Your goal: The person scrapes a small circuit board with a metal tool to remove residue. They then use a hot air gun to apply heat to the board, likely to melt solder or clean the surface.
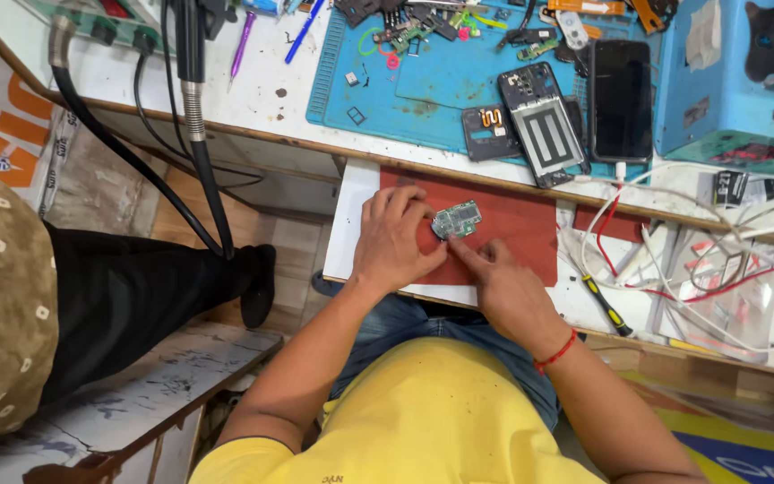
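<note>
A small green circuit board lies on a dark red mat on a pull-out shelf. My left hand rests on the mat, its fingertips pinching the board's left edge. My right hand reaches in from below, forefinger pointing at the board's lower right corner. A red thread is tied around my right wrist.
Above, a blue work mat holds an opened phone frame, a black phone and small parts. A yellow-handled screwdriver and tangled wires lie right. Another person's black-trousered leg stands left.
</note>
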